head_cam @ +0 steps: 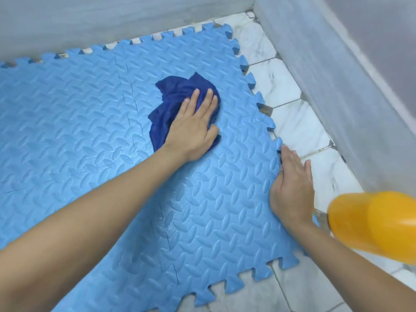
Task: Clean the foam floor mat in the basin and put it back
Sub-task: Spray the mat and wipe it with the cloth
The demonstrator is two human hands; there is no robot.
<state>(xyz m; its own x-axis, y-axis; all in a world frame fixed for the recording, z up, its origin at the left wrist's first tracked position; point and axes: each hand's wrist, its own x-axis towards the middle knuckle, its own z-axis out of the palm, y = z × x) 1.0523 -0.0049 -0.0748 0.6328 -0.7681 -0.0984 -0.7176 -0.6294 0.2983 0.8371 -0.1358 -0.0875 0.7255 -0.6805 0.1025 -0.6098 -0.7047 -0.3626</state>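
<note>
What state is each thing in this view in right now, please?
Foam floor mat: flat on the tiled floor, tiles interlocked.
Dark blue cloth: crumpled, pressed onto the mat.
Left hand: fingers straight, pressing the cloth.
Right hand: flat on the mat's right edge.
Orange object: blurred, unidentifiable.

White marbled floor tiles run beside me along the foot of a grey wall, meeting a second grey wall at the far corner. A blurred orange object sits close at my near right edge.
</note>
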